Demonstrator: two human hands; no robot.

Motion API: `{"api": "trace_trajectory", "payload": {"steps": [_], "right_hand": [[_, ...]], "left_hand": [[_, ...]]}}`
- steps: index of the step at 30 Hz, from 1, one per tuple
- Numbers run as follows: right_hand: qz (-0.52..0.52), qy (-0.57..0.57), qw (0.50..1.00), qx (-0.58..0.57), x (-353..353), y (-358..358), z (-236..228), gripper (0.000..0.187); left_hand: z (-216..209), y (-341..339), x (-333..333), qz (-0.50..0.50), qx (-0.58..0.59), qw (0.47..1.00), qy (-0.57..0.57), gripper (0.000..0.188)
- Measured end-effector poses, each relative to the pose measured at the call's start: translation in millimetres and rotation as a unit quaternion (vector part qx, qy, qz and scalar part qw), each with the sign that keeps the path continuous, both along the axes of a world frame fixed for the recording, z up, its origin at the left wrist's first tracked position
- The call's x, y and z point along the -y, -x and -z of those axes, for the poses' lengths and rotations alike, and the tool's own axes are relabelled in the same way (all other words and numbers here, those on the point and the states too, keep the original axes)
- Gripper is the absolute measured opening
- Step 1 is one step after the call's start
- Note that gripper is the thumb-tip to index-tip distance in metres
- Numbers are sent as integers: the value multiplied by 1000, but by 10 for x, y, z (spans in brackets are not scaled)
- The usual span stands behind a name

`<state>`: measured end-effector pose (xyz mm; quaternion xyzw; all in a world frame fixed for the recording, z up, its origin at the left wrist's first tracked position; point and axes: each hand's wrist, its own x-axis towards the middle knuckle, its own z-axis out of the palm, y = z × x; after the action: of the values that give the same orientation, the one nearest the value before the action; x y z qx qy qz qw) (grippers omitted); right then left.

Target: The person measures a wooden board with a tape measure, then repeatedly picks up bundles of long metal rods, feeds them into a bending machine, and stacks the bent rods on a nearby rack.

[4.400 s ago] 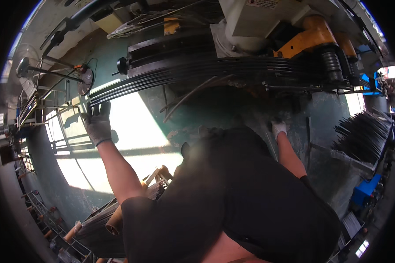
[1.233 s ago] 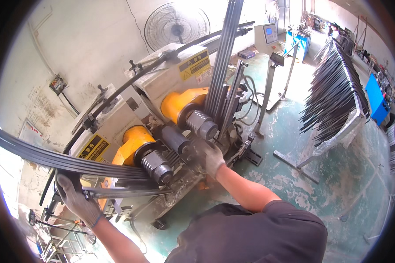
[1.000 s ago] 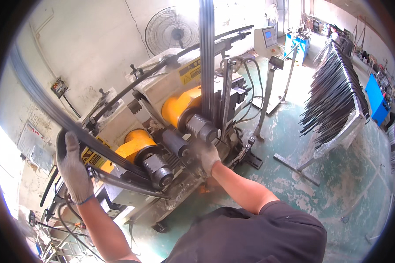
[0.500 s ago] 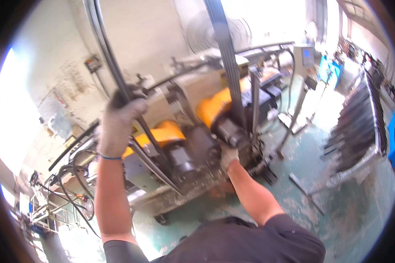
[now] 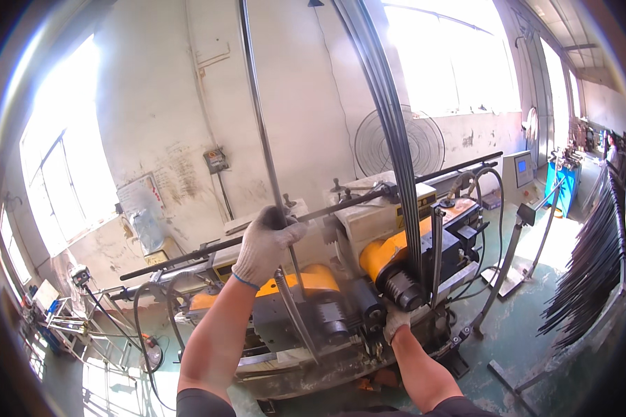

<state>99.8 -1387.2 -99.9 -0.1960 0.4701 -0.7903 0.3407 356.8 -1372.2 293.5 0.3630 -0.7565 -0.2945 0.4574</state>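
My left hand (image 5: pixel 268 244), in a whitish knitted glove, is closed around a long, thin, shiny metal rod (image 5: pixel 261 132). The rod stands nearly upright, and its lower part drops in front of the machine's left yellow cover (image 5: pixel 314 278). My right hand (image 5: pixel 396 323), also gloved, is low at the machine beside a dark roller (image 5: pixel 368 306), just under a ribbed black cylinder (image 5: pixel 403 290); its fingers are mostly hidden. Between the hands and the wall, a bundle of dark rods (image 5: pixel 389 104) leans upright against the machine, near the right yellow cover (image 5: pixel 381 256).
A long dark bar (image 5: pixel 341 205) runs across the machine's back. Metal posts (image 5: pixel 436 257) rise from its front. To the right, a rack holds many dark rods (image 5: pixel 591 257). A round fan (image 5: pixel 400 142) stands by the wall, with a control box (image 5: pixel 520 170) to its right. Hoses hang at the left.
My view has tilted up, showing more wall and windows. My left hand still grips the rod, and my right hand stays low at the machine. The picture is less blurred.
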Motion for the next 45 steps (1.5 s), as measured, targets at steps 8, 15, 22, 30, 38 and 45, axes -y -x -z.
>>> {"api": "trace_trajectory", "payload": {"steps": [8, 15, 22, 30, 38, 45], "right_hand": [[0, -16, 1000, -2, 57, 95, 155, 28], [-29, 7, 1000, -1, -95, 40, -37, 46], [61, 42, 987, -146, 159, 194, 339, 39], [-82, 11, 984, 157, -29, 128, 201, 29], [-59, 10, 992, 109, -154, 72, 239, 32], [-72, 57, 995, 26, 382, 238, 1046, 33]], "left_hand": [[-192, 182, -39, 7, -92, 996, 6, 27], [-210, 218, -3, -26, -76, 996, 29, 26], [-195, 209, 201, -58, -92, 993, 37, 43], [-180, 23, 279, -48, -162, 986, -11, 41], [-83, -125, 296, -40, -83, 996, -12, 36], [-197, -54, 169, -70, -52, 996, 15, 31]]}}
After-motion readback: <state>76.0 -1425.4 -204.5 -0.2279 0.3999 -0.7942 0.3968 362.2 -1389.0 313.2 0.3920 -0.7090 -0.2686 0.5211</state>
